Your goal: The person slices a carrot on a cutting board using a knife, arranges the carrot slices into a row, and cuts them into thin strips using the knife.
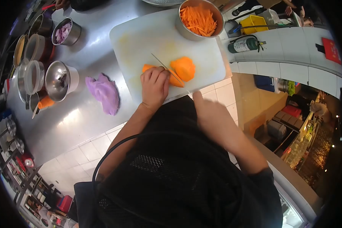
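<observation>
On the white cutting board (140, 41), my left hand (155, 84) presses an orange carrot piece (175, 79) with curled fingers. A knife (164, 65) lies across that carrot, its blade slanting from upper left to lower right. My right hand (207, 112), slightly blurred, is closed on the knife's handle near the board's lower edge. Just right of the blade, sliced carrot (184, 67) rests in an overlapping pile. A metal bowl (179, 28) of shredded carrot (198, 21) stands at the board's upper right corner.
A purple cloth (103, 94) lies on the metal table (98, 131) left of the board. Farther left are a steel bowl (57, 81), a pot (75, 33) with purple pieces and several containers. A fire extinguisher (244, 45) is at the upper right.
</observation>
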Available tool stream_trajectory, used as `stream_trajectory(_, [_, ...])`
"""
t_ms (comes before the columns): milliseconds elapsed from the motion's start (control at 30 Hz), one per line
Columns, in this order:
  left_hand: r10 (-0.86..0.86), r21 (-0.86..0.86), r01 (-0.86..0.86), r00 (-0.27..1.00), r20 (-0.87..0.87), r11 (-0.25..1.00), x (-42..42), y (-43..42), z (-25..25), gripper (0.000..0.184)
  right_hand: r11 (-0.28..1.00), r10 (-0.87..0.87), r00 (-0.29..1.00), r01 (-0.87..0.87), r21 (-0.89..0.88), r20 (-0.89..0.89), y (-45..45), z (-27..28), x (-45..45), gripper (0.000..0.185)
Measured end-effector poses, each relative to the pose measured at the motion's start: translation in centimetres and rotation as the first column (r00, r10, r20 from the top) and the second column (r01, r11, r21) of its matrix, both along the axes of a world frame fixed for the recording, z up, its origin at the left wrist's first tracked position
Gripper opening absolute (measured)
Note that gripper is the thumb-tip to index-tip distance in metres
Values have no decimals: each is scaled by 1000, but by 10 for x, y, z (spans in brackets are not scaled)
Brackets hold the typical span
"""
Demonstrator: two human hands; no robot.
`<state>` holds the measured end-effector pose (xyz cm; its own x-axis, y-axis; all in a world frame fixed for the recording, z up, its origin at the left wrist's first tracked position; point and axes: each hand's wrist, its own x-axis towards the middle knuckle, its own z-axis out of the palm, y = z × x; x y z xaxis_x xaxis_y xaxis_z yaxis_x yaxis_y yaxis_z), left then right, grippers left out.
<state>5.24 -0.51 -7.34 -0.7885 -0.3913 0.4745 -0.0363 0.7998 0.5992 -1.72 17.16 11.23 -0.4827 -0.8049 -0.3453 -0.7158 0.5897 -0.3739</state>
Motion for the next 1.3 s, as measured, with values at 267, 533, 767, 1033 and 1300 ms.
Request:
stream_trajectory(267, [6,12,-6,998,-55,1000,-4,-2,2,22,991,-108,992,103,-83,-62,2,-115,-5,24])
stream_trajectory(533, [15,25,-14,1000,-22,1000,-3,0,2,22,990,-45,999,41,136,30,3,19,17,27])
stream_trajectory(767, [30,9,-29,999,-40,1000,-8,-4,-1,21,995,-100,991,98,-32,-83,17,-121,-3,25])
stream_trajectory(1033, [29,-9,-29,999,-23,1000,-5,1,-1,21,998,-64,996,62,26,62,6,-4,7,19])
stream_trajectory(1300, [42,3,-42,999,-31,999,-4,1,0,23,991,-53,999,53,121,2,8,5,26,21])
